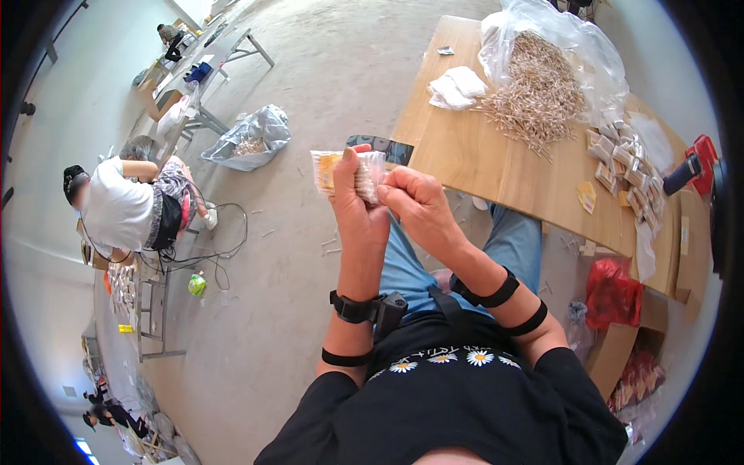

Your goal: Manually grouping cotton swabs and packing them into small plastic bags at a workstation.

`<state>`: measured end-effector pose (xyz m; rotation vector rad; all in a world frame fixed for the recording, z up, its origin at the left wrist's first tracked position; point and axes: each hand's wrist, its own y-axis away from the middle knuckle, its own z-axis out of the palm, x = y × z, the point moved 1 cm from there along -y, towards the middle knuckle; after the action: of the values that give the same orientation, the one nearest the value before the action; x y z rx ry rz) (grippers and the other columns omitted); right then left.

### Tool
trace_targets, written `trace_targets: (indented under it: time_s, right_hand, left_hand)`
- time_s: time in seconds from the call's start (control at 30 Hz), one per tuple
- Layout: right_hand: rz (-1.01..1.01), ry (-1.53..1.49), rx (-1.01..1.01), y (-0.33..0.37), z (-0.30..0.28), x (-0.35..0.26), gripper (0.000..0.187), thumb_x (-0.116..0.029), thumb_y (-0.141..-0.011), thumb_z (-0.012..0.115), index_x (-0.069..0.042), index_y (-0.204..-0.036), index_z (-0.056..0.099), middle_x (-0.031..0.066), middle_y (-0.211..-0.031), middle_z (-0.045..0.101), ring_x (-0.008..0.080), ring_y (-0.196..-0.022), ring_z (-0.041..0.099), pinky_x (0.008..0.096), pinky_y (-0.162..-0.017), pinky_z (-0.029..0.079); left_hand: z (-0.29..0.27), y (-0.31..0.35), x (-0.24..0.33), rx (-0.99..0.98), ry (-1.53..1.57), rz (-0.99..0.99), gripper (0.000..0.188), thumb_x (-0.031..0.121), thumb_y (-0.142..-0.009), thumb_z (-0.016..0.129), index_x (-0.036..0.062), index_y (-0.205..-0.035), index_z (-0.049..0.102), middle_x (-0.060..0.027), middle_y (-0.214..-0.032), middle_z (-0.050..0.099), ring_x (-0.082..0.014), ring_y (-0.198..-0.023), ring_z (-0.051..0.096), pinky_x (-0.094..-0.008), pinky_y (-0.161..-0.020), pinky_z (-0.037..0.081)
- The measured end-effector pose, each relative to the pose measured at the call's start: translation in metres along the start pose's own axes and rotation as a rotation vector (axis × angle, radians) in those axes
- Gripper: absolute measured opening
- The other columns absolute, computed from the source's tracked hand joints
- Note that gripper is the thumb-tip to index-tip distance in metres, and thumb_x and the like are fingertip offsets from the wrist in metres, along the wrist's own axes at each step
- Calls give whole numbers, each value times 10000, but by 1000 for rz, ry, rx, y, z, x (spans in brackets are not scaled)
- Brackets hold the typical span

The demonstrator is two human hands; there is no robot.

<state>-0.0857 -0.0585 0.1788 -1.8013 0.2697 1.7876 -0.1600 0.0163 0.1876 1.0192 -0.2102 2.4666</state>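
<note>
In front of me, above my lap, my left hand [361, 213] is closed around a small clear packet of cotton swabs [367, 178] with a yellow label [327, 172]. Its thumb lies upright across the packet's front. My right hand [418, 203] pinches the packet's right edge, with the fingers curled in. The swabs inside stand side by side, their white tips showing. Just behind the packet, a dark glossy flat piece [391, 149] shows near the table corner; what it is I cannot tell.
On the wooden table [473, 151] lie a heap of loose swabs [542, 89] in a clear bag, white plastic sleeves [457, 87] and several filled packets [632, 167]. A cardboard box [612, 356] stands below right. A seated co-worker [124, 198] and a floor bag [252, 139] are at left.
</note>
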Motion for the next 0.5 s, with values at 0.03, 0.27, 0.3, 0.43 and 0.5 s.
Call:
trace_targets:
  time_s: [0.03,0.27,0.3,0.43,0.5]
  right_hand:
    - [-15,32,2,0,-2,0,203,-120,-882,645,44,-783,577,106,-630,508,125,-610,478,318,-555,415]
    - [3,60,55,-6,-8,-3,237,-153,-893,655,47,-791,579,96,-629,517,113,-618,481,309,-548,408]
    - [25,8,93,-7,-9,-5,239,-160,-895,668,46,-806,585,88,-634,530,107,-623,493,304,-549,414]
    - [-104,29,144,-12,4,-7,220,-154,-891,705,35,-847,602,63,-654,568,86,-639,527,285,-561,440]
    - [-38,-19,151,-13,2,-9,172,-105,-877,707,29,-843,605,50,-675,593,75,-650,544,269,-575,458]
  left_hand:
    - [-1,-1,-1,13,36,-27,347,372,-950,669,53,-1068,597,-6,-845,547,-97,-745,548,-272,-659,487]
    - [-5,-11,-7,103,110,11,323,330,-958,669,47,-1101,604,-14,-933,583,-105,-842,571,-278,-746,500]
    - [-7,-11,-10,102,111,8,323,330,-958,669,47,-1101,604,-14,-933,583,-105,-842,571,-278,-746,500]
    - [-5,-8,-19,52,-17,75,386,386,-985,622,46,-1160,577,-45,-967,604,-122,-866,616,-275,-737,534]
    - [-2,-5,-21,41,-105,121,417,417,-997,593,47,-1187,564,-53,-975,608,-122,-855,623,-270,-718,541]
